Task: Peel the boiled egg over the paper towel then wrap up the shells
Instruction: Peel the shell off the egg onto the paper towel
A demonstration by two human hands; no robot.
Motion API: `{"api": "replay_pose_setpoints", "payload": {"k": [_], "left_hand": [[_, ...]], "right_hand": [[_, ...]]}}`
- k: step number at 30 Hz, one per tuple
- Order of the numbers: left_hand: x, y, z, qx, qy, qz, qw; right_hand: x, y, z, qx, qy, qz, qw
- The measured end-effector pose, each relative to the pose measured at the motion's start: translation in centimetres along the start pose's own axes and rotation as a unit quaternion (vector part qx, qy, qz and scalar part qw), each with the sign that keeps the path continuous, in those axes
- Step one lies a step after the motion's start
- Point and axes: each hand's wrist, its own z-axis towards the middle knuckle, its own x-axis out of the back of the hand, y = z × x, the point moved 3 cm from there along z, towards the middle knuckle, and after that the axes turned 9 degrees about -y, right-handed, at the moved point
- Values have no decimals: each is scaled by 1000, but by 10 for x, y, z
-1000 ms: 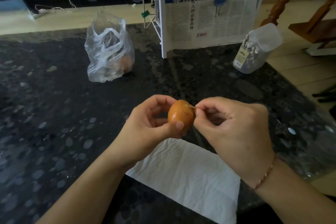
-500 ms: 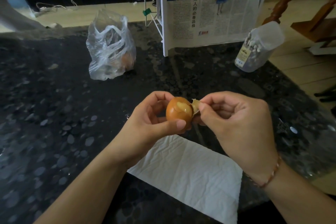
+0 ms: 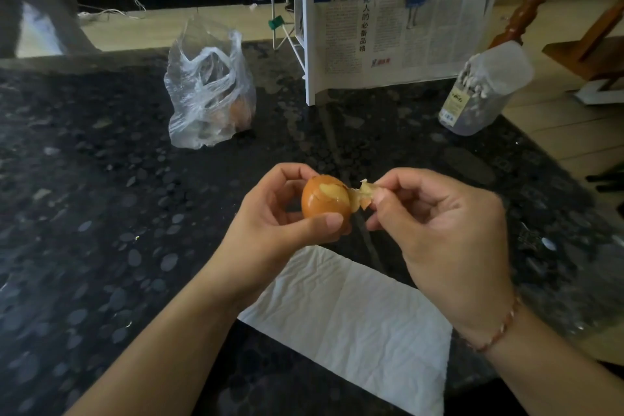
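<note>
A brown boiled egg (image 3: 322, 199) is held above the dark counter, just beyond the far edge of a white paper towel (image 3: 354, 324). My left hand (image 3: 273, 223) grips the egg between thumb and fingers. A pale peeled patch shows on the egg's top right. My right hand (image 3: 439, 233) pinches a strip of shell (image 3: 363, 192) that is pulled away to the right of the egg and still hangs on it. No shell pieces show on the towel.
A clear plastic bag (image 3: 209, 91) with more brown eggs sits at the back left. A white rack with a newspaper (image 3: 401, 44) stands behind. A plastic jar of cotton swabs (image 3: 483, 91) leans at the back right. The dark speckled counter (image 3: 101, 213) ends near the right.
My right hand has torn a piece of shell off the egg's top and drawn it to the right. A pale bare patch now shows on the egg.
</note>
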Motion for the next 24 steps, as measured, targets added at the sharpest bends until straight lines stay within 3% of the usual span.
{"api": "replay_pose_setpoints", "payload": {"k": [5, 8, 11, 14, 17, 20, 24], "left_hand": [[9, 0, 0, -22, 53, 31, 998], [12, 4, 0, -29, 33, 10, 999], [15, 7, -1, -36, 27, 14, 999], [19, 7, -2, -28, 23, 32, 999], [18, 8, -3, -22, 9, 41, 999], [19, 8, -5, -15, 2, 65, 998], [22, 10, -8, -7, -11, 87, 996]], "right_hand": [[2, -3, 0, 20, 14, -2, 1000], [6, -7, 0, 27, 4, 12, 1000], [7, -3, -5, -5, -119, 12, 993], [-4, 5, -17, 1, -266, -119, 957], [-16, 11, -21, -6, -337, -219, 916], [-15, 13, -15, -49, -345, -231, 909], [-11, 10, -9, -71, -301, -177, 934]]}}
